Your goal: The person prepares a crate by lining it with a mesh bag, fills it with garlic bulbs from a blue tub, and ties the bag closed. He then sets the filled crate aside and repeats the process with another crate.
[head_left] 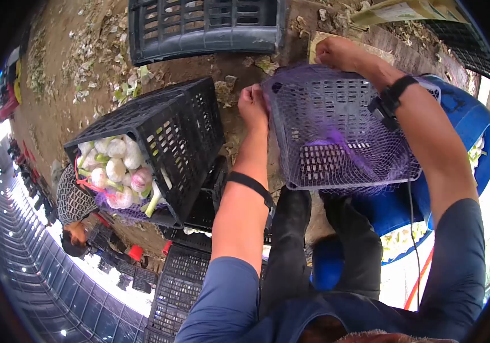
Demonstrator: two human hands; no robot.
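Purple mesh netting [370, 151] is spread over and around a dark plastic crate [336, 94] in front of my legs. Through the netting show the crate's slotted sides; I see no garlic inside it. At the crate's far left corner, the closed fingers of my left hand [253, 106] pinch the edge of the netting. My right hand [336, 52] is curled at the far rim, its fingers closed on the netting there, partly hidden by the hand itself. The wrist on that side wears a black strap with a small device.
To the left, a tilted black crate [185, 131] holds garlic bulbs [116, 168] in purple netting. Another black crate [208, 43] lies beyond. Blue barrels [462, 108] stand at right. Stacked crates [179, 280] are lower left, near another person [76, 200]. Garlic scraps litter the ground.
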